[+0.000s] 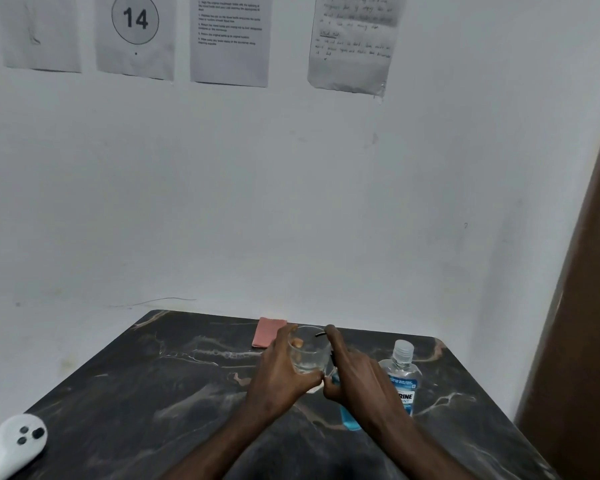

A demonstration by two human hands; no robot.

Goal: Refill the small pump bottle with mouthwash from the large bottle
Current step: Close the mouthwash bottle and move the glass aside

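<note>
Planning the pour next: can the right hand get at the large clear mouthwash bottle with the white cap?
Probably yes. The large clear mouthwash bottle stands upright just beside the right hand with nothing between them, but that hand is busy at the small blue pump bottle and must let go first.

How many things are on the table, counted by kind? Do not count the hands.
Bottles: 2, the large bottle and a blue bottle behind the right hand
Clear glass: 1
Pink cloth: 1
White device: 1
Total: 5

Left hand seemingly grips glass.
</note>
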